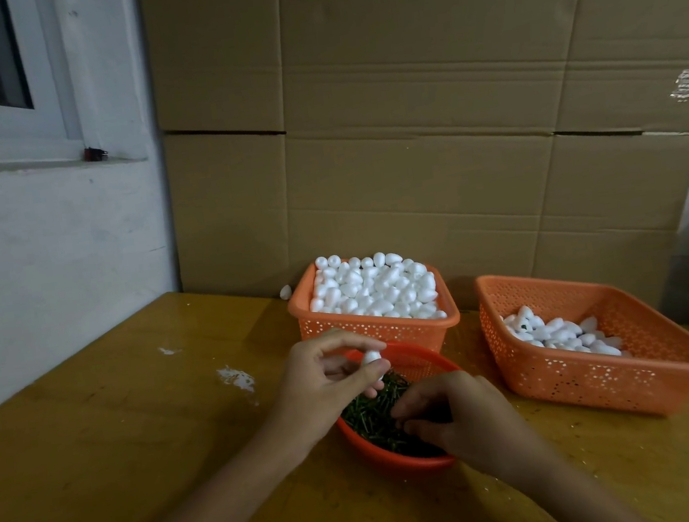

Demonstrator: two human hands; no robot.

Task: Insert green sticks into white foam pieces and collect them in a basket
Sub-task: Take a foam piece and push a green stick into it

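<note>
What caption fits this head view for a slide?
Left hand pinches a white foam piece while right hand reaches into the red bowl of green sticks.

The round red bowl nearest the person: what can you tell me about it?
The bowl is round, shallow and orange-red, seemingly plastic. It stands upright on the wooden table, in front of the full basket, and holds a heap of short green sticks. The right hand reaches into the sticks over its near rim; the left hand, pinching a foam piece, hovers above its far side.
</note>
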